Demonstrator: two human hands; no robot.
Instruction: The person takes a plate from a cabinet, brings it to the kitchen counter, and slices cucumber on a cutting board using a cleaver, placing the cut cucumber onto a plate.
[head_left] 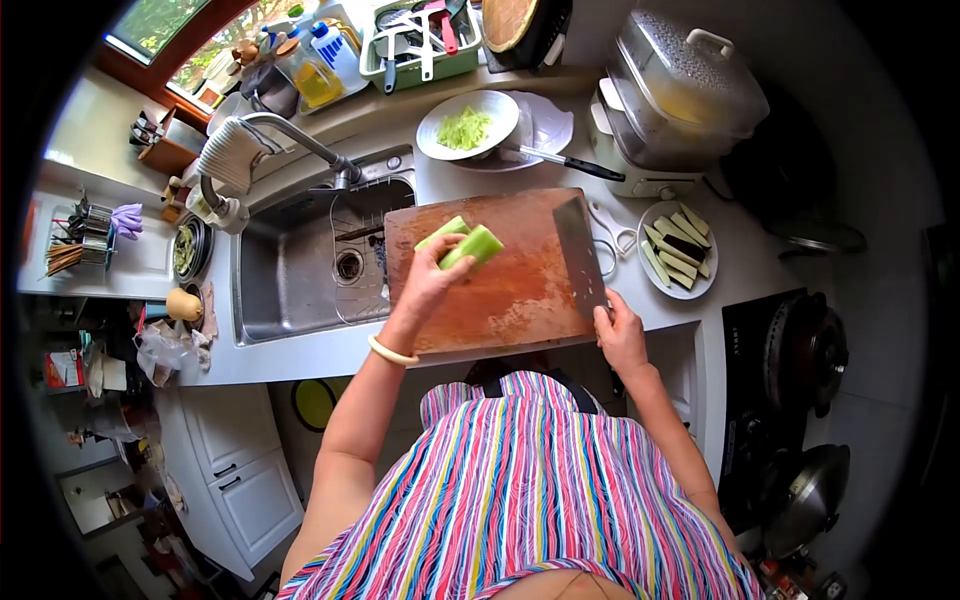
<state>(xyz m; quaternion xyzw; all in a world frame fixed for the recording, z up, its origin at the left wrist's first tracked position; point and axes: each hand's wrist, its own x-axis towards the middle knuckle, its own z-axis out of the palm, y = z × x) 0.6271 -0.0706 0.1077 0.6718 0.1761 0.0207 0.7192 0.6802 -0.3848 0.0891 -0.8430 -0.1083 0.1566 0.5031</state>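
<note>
My left hand (432, 277) is closed around two thick light-green vegetable pieces (476, 247), their exact kind unclear, above the wooden cutting board (520, 295). At the board's right edge, my right hand (622, 335) grips a cleaver (577, 250); its broad blade points away from me and the fingers hide its handle. A few small pale bits cling to the blade. Behind the board, a white bowl (437, 137) holds light-green shreds (463, 129).
The steel sink (285, 270) and faucet (345, 172) lie left. Right of the board are scissors (604, 256), a peeler (624, 238) and a plate (652, 215) of eggplant strips (680, 268). A steamer (650, 150) stands behind, a stove (755, 400) farther right.
</note>
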